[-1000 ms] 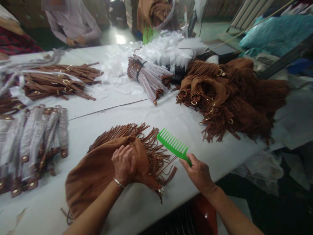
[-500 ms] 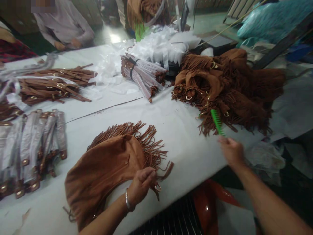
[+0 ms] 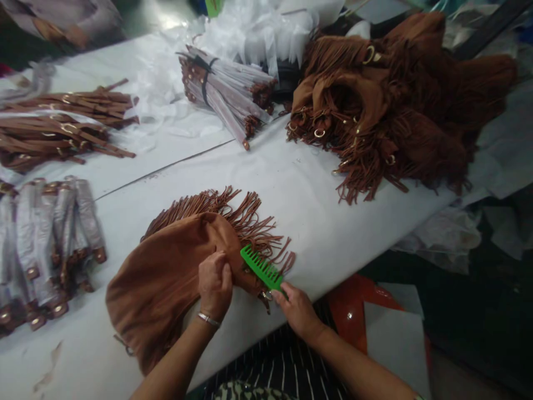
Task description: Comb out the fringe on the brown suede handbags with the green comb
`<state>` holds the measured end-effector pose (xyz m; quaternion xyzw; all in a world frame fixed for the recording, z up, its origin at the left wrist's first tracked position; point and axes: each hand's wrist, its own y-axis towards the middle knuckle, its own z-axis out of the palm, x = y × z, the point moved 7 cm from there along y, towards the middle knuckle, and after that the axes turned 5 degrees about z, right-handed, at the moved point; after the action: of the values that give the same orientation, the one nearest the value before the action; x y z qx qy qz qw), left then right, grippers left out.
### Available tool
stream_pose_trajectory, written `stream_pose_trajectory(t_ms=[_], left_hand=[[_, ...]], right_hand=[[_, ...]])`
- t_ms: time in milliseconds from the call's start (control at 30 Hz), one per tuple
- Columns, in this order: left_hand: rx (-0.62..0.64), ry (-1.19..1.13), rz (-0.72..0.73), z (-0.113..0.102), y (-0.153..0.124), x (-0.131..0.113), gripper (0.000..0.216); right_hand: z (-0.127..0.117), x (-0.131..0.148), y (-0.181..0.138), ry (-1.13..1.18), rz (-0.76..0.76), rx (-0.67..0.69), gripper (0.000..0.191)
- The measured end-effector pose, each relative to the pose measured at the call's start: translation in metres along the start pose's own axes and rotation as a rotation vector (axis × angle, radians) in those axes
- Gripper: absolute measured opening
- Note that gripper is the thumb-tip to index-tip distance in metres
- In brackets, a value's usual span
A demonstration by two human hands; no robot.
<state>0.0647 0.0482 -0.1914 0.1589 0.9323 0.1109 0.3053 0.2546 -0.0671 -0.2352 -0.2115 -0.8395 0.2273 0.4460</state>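
A brown fringed handbag point(image 3: 158, 280) lies on its side on the white table, its fringe spread along the far edge. My left hand point(image 3: 215, 282), with a silver bracelet at the wrist, is closed on the bag's front, where the small zip was visible before; the fingertips are partly hidden. In my right hand point(image 3: 297, 311) is a green wide-toothed comb point(image 3: 262, 269), gripped by its near end. The comb lies over the bag's right end, its teeth toward the fringe point(image 3: 260, 225). A metal ring point(image 3: 267, 295) shows just beside my right fingertips.
More brown fringed bags point(image 3: 391, 111) are heaped at the far right. Wrapped straps point(image 3: 225, 89) lie bundled at the back, beside white plastic bags point(image 3: 250, 39). Brown straps point(image 3: 66, 130) and wrapped handles point(image 3: 45, 239) lie left. Another person's hands point(image 3: 62, 34) are across the table.
My right hand has brought the comb from beside the heap to the bag in front of me. My left hand has moved left and up, from the ring end onto the bag's front.
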Motion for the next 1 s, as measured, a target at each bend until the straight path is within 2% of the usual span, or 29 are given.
stream_pose_trajectory(t_ms=[200, 367, 467, 567, 700, 767, 833, 933, 1000], left_hand=[[0.051, 0.092, 0.171, 0.028, -0.024, -0.001, 0.030], [0.104, 0.024, 0.177, 0.033, -0.020, 0.008, 0.033], [0.157, 0.004, 0.156, 0.037, -0.014, 0.007, 0.032], [0.207, 0.010, 0.117, 0.042, -0.011, 0.008, 0.029], [0.184, -0.011, 0.053, 0.031, 0.000, 0.000, 0.026], [0.154, -0.013, 0.041, 0.022, 0.013, -0.018, 0.027], [0.175, -0.049, 0.070, 0.024, 0.029, -0.047, 0.039], [0.323, -0.194, 0.070, 0.054, 0.047, -0.091, 0.070], [0.486, -0.344, -0.020, 0.084, 0.048, -0.107, 0.068]], right_hand=[[-0.051, -0.013, 0.043, -0.266, 0.079, -0.204, 0.031], [-0.112, -0.019, 0.080, -0.355, 0.092, -0.317, 0.032], [-0.147, -0.020, 0.098, -0.410, 0.053, -0.307, 0.033], [-0.167, -0.013, 0.106, -0.501, -0.034, -0.243, 0.034], [-0.180, -0.001, 0.096, -0.719, -0.029, -0.361, 0.033], [-0.176, 0.010, 0.084, -0.749, -0.069, -0.424, 0.035], [-0.167, 0.024, 0.069, -0.722, -0.161, -0.452, 0.038], [-0.156, 0.044, 0.046, -0.648, -0.310, -0.442, 0.041], [-0.155, 0.053, 0.034, -0.612, -0.407, -0.402, 0.041]])
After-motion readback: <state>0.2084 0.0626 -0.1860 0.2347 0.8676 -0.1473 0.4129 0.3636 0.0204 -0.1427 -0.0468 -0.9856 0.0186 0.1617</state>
